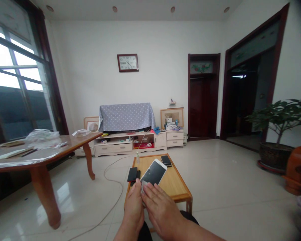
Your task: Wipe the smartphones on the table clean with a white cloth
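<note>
My left hand [134, 206] is closed around the lower left edge of a white smartphone [154, 172], its dark screen facing up and tilted over the small wooden table. The fingers of my right hand [160, 206] lie together across the phone's lower end, pressing a small pale cloth [143, 185] to the screen; most of the cloth is hidden. Left of the phone, a black phone [132, 174] lies on another dark item. At the table's far right corner rests a second dark phone [166, 161].
The low wooden table [177, 185] stands before my knees, with a small clear bottle [137, 157] at its far left. A larger table [72, 142] with plastic bags [43, 138] is at left. A cable [120, 192] crosses the floor. A potted plant [276, 150] stands at right.
</note>
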Available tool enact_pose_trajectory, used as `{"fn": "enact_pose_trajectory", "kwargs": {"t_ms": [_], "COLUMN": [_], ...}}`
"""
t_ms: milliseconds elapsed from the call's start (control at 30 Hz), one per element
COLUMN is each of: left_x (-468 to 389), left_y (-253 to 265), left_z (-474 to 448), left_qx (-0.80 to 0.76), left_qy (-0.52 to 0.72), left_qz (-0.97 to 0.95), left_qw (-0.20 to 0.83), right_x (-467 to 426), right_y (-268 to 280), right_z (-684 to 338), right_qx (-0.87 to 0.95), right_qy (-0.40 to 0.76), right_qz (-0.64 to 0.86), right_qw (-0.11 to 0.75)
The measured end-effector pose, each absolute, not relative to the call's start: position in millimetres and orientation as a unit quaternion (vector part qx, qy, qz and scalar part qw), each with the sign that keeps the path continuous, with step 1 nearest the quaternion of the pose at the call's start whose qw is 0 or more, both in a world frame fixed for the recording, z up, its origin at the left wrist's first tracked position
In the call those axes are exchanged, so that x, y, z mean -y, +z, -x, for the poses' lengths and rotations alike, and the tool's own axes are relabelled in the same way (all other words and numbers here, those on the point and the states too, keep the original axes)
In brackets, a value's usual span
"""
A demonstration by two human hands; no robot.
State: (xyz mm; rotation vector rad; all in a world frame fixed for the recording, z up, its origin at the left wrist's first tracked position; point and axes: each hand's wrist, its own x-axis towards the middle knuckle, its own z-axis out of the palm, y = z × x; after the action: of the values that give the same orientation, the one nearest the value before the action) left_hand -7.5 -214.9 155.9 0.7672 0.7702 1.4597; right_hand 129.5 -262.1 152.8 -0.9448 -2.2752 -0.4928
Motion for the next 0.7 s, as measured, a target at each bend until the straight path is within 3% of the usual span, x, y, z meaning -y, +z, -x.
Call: {"fn": "enact_pose_trajectory", "kwargs": {"t_ms": [267, 500, 700], "left_x": [214.8, 212.2, 206.5], "left_y": [161.6, 148.2, 146.7], "left_z": [3.9, 7.2, 0.8], "left_qx": [-0.321, -0.338, -0.324], "left_qy": [0.644, 0.630, 0.604], "left_qz": [-0.354, -0.329, -0.382], "left_qw": [0.598, 0.617, 0.620], "right_x": [231.0, 256.5, 222.3], "right_y": [166.2, 154.8, 173.2], "right_z": [-161.2, -135.8, -166.1], "right_qx": [0.767, 0.865, 0.793], "right_qy": [-0.208, -0.173, -0.168], "right_qz": [0.471, 0.354, 0.464], "right_qw": [0.381, 0.309, 0.357]}}
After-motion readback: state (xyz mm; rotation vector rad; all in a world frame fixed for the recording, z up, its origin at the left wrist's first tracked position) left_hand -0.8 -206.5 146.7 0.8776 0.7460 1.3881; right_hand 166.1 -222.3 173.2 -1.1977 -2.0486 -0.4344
